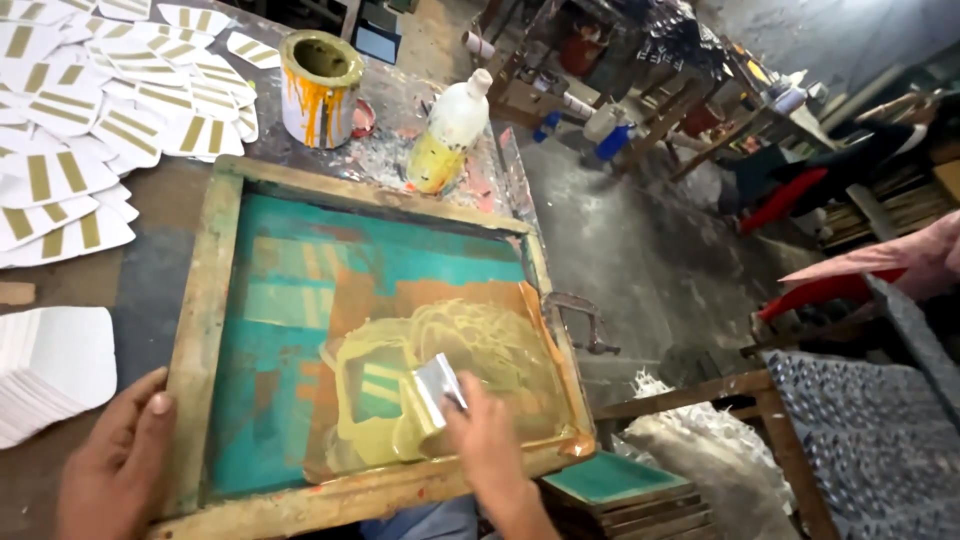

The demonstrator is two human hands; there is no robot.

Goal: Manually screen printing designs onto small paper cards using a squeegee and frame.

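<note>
Both hands sit at the bottom edge of the view, cut off at the wrists. Part of the left hand (118,462) runs out of the picture, so only its thumb and the upper knuckles show. It lies flat with fingers loosely together on the near left corner of the wooden screen frame (203,300), gripping nothing, just pressing the wood.

To its right, the right hand (487,437) is closed around a small metal scraper (437,388). The fingers wrap the handle end and hide it, so how the tool is shaped below the blade cannot be made out. The blade juts up and left from the knuckles and rests on the mesh in a smear of pale yellow ink (440,350), which spreads in swirls above and to the left of that hand.

Beyond the ink, further from the right hand, the teal mesh (290,260) fills the frame; its pattern is blotchy and hard to read.

Left of the left hand a stack of blank white cards (50,365) is cut off by the picture edge. Far above it lie printed cards with yellow stripes (95,130).

Well above the right hand stand a paint-streaked tin (320,88) and a plastic bottle (448,135). Just right of the frame, a metal clamp (580,315) grips the table edge. Below the right hand, stacked frames (620,485) are partly hidden.
</note>
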